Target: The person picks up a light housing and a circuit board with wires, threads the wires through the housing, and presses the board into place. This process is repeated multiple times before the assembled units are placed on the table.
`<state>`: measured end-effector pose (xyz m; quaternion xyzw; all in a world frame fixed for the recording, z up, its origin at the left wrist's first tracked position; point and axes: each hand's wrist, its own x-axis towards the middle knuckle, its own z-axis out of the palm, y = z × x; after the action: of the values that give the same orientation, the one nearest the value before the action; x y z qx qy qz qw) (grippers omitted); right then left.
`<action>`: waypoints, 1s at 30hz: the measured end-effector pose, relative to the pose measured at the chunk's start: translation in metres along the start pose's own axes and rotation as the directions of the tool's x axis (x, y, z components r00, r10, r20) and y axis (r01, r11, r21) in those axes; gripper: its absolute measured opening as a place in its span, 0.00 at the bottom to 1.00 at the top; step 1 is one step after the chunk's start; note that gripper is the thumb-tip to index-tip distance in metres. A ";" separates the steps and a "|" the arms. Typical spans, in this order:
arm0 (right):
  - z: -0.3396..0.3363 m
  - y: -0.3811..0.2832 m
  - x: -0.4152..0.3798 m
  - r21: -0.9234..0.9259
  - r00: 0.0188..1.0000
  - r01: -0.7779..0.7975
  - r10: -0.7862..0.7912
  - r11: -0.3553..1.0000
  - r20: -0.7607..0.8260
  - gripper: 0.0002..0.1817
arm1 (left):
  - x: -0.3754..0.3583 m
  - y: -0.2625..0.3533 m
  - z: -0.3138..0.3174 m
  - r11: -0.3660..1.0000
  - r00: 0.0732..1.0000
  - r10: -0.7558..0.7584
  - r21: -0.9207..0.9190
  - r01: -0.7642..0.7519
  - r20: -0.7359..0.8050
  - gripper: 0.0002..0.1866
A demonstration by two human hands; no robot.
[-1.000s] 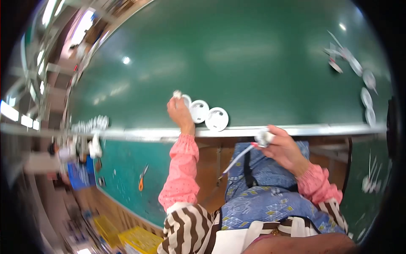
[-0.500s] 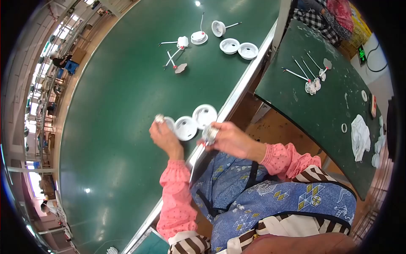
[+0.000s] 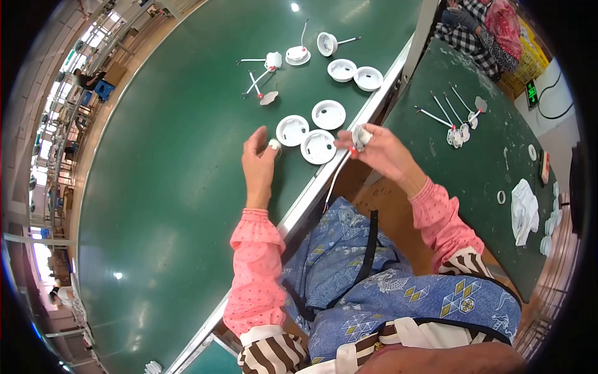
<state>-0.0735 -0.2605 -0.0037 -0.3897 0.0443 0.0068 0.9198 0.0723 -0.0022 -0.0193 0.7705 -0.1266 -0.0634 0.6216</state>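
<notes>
My right hand [image 3: 389, 153], at the table's edge, grips a small white round lamp module [image 3: 360, 138] with a red piece on its underside. A white cable [image 3: 335, 181] hangs from it over the edge. My left hand [image 3: 258, 165] is over the green table, thumb and fingers apart, with something white covering its thumb tip [image 3: 275, 144]. Just beyond that thumb are three white round cups lying hollow side up: a left cup [image 3: 292, 131], a near cup [image 3: 318, 147] and a far cup [image 3: 328, 115].
Farther up the table [image 3: 168, 187] lie more white cups [image 3: 342, 70] and several modules with cables [image 3: 272, 61]. On the right side table [image 3: 455, 168] are cabled modules [image 3: 458, 135], a white cloth [image 3: 524, 212] and rings [image 3: 501, 197]. Another person [image 3: 476, 31] is at the upper right.
The three near cups now sit farther up in view and in a tighter cluster. My left hand has come away from the left cup. The right hand has moved up and right with the lamp module.
</notes>
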 end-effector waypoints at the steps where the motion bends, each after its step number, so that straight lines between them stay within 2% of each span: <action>1: -0.001 -0.005 0.007 0.001 0.999 -0.010 0.010 1.000 0.044 0.15 | -0.001 0.012 -0.005 0.990 0.996 0.051 0.128 -0.060 0.071 0.34; 3: -0.001 -0.011 0.024 -0.019 0.998 -0.053 0.054 0.998 0.037 0.16 | 0.004 0.024 -0.007 0.910 0.956 0.183 0.328 -0.253 0.232 0.45; 5: -0.011 -0.014 0.048 -0.032 0.996 -0.043 0.045 0.999 0.076 0.17 | 0.024 0.023 0.000 0.749 0.856 0.316 0.446 -0.490 0.409 0.51; 8: -0.025 -0.023 0.077 -0.052 0.999 0.031 -0.033 0.998 -0.020 0.16 | 0.044 0.043 0.014 0.705 0.864 0.056 0.593 -0.389 0.501 0.54; 12: -0.013 -0.049 0.063 0.050 0.993 0.041 -0.035 0.998 -0.115 0.18 | 0.046 0.040 0.004 0.695 0.846 0.077 0.580 -0.425 0.528 0.43; 13: -0.016 -0.051 0.055 0.075 0.997 0.024 -0.019 0.997 -0.069 0.17 | 0.036 0.033 -0.008 0.690 0.869 0.149 0.579 -0.433 0.472 0.38; 17: 0.011 -0.043 0.024 0.103 0.998 0.029 -0.035 0.994 0.059 0.10 | -0.030 0.045 -0.075 0.666 0.905 -0.006 0.677 -0.313 0.425 0.39; 20: 0.056 -0.024 0.009 0.015 1.000 0.015 -0.014 1.000 -0.023 0.08 | -0.091 0.062 -0.099 0.287 0.965 0.139 0.924 -0.254 0.222 0.36; 22: 0.086 -0.007 0.002 -0.043 0.998 -0.045 0.043 0.998 -0.035 0.08 | -0.111 0.073 -0.104 0.612 0.959 0.275 0.758 -0.228 0.067 0.31; 23: 0.100 0.000 -0.001 -0.063 0.996 -0.086 0.085 0.994 -0.019 0.07 | -0.123 0.077 -0.103 0.741 0.947 0.319 0.634 -0.223 -0.040 0.29; 24: 0.111 0.010 -0.003 -0.086 0.992 -0.127 0.127 0.988 0.000 0.07 | -0.133 0.082 -0.095 0.847 0.945 0.316 0.473 -0.242 -0.082 0.24; 26: 0.127 0.032 -0.006 -0.149 0.981 -0.162 0.176 0.975 0.087 0.08 | -0.150 0.092 -0.079 0.949 0.977 0.202 0.231 -0.213 0.071 0.22; 27: 0.134 0.038 -0.008 -0.175 0.972 -0.164 0.190 0.971 0.140 0.07 | -0.155 0.091 -0.074 0.974 0.978 0.123 0.168 -0.152 0.170 0.19; 28: 0.142 0.043 -0.011 -0.202 0.962 -0.157 0.196 0.967 0.191 0.07 | -0.161 0.081 -0.067 0.987 0.969 0.158 0.010 -0.163 0.189 0.15; 30: 0.153 0.049 -0.015 -0.348 0.969 -0.094 0.167 0.933 0.185 0.07 | -0.172 0.081 -0.066 0.966 0.970 0.006 -0.251 0.057 0.245 0.13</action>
<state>-0.0791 -0.1157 0.0684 -0.5344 -0.0294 0.1170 0.8366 -0.0851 0.0908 0.0639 0.6716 -0.1826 -0.1813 0.6948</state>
